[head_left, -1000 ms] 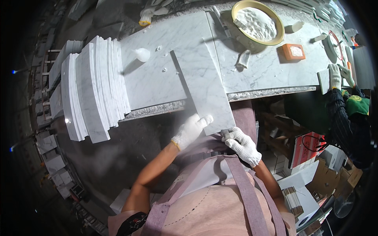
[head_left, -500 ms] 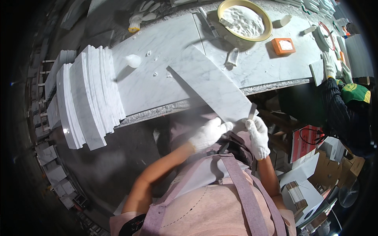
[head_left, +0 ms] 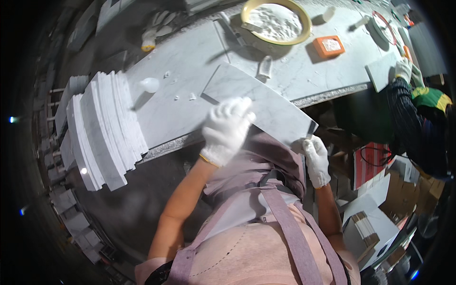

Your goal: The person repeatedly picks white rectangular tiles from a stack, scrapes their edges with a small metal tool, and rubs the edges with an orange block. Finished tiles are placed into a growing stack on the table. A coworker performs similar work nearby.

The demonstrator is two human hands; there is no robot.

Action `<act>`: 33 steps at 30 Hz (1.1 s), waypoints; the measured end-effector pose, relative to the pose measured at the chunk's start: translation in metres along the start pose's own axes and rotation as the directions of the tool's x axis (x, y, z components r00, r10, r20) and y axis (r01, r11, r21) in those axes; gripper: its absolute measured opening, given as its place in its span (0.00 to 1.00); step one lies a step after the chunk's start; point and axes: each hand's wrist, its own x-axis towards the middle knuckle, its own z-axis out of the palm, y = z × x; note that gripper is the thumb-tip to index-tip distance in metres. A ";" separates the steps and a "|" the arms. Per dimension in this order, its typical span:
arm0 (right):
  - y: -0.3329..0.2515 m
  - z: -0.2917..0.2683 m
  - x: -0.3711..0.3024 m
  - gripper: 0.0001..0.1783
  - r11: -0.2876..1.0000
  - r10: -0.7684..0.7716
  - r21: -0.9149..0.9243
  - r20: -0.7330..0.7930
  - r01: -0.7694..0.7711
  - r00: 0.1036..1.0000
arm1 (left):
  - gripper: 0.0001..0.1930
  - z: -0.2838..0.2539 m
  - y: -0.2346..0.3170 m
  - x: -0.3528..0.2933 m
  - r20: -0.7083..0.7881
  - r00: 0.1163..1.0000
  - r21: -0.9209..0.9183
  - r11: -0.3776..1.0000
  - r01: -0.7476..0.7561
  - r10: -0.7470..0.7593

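A pale grey-veined marble slab [head_left: 259, 99] lies slantwise on the worktable, its near end jutting past the front edge towards me. My left hand [head_left: 228, 130], in a white knit glove, is over the slab's left long edge, slightly blurred, fingers loosely stretched; whether it touches the stone I cannot tell. At the near right corner, my gloved right hand [head_left: 317, 161] is closed round a small flat scraper blade [head_left: 311, 128], which stands up from the fingers against the slab's end. The fingertips under the corner are partly hidden.
Thin marble slabs [head_left: 107, 128] stand stacked at the left. A yellow-rimmed bowl of white powder [head_left: 275, 21], an orange box [head_left: 328, 46], a white bottle [head_left: 150, 85] and a loose glove [head_left: 156, 31] rest on the table. A co-worker [head_left: 413, 118] handles another tile at right.
My left hand has moved from the slab's near end up and left to its long edge. The slab has turned so that it lies flatter across the view. My right hand keeps the scraper.
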 end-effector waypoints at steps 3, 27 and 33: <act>-0.008 0.017 -0.020 0.11 0.993 0.118 0.018 -0.021 -0.117 0.993 | 0.36 0.014 -0.025 0.016 -0.084 0.996 0.216 0.975 0.041 -0.023; -0.021 -0.030 0.005 0.07 0.994 -0.108 -0.020 -0.040 0.107 0.993 | 0.40 -0.020 -0.022 -0.074 0.253 0.733 -0.419 0.611 0.672 -0.632; -0.090 -0.015 0.042 0.08 0.765 -0.434 -0.406 0.249 0.500 0.866 | 0.29 0.017 -0.024 -0.129 0.586 0.595 -0.635 0.144 0.759 -0.550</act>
